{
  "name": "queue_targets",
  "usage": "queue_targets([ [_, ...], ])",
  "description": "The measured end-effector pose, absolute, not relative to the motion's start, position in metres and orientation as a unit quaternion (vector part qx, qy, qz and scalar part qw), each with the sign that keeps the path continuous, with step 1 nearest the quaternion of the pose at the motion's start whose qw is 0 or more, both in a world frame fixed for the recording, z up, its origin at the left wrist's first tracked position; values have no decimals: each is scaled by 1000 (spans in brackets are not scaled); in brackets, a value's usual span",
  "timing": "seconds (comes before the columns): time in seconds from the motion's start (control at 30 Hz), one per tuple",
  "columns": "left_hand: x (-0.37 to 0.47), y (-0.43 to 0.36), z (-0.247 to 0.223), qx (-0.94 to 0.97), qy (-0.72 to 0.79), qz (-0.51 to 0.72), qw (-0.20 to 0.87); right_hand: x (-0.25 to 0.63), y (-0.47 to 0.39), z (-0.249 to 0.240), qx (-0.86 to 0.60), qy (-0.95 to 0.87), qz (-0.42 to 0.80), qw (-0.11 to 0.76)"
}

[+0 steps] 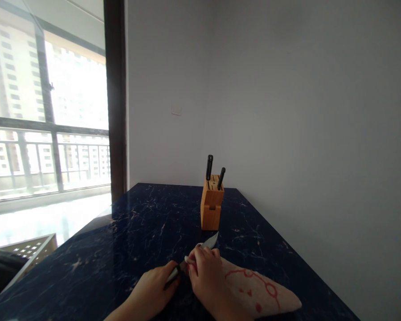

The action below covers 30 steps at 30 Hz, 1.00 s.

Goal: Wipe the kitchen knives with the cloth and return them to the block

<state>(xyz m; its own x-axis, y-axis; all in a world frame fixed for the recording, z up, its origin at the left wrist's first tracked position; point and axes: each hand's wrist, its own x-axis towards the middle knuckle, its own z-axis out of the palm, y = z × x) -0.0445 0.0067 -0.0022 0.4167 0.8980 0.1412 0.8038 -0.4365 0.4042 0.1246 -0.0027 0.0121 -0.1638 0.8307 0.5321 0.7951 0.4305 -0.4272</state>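
Low in the head view, my left hand (155, 285) is wrapped round the dark handle of a knife (211, 241), whose blade points up and to the right. My right hand (207, 272) pinches a pale cloth (254, 290) with red markings against the blade's middle. The rest of the cloth spreads to the right over the table, partly under my right wrist. Beyond the blade tip stands a wooden knife block (212, 207) with black-handled knives (209, 167) upright in its slots.
The dark blue marbled table (153, 223) reaches to the walls at its far end. At the lower left is a chair (36, 256) with a perforated back, beside dark fabric. Large windows (76, 107) fill the left side.
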Motion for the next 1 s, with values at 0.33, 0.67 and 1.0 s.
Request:
queue_targets([
  [0.33, -45, 10, -5, 829, 511, 181, 138, 123, -4, 8, -528, -764, 23, 370],
  [0.67, -45, 9, -4, 828, 515, 172, 142, 122, -4, 7, -517, -770, 21, 374],
  [1.0, -45, 8, -6, 829, 511, 183, 131, 120, -6, 9, -509, -776, 39, 370],
])
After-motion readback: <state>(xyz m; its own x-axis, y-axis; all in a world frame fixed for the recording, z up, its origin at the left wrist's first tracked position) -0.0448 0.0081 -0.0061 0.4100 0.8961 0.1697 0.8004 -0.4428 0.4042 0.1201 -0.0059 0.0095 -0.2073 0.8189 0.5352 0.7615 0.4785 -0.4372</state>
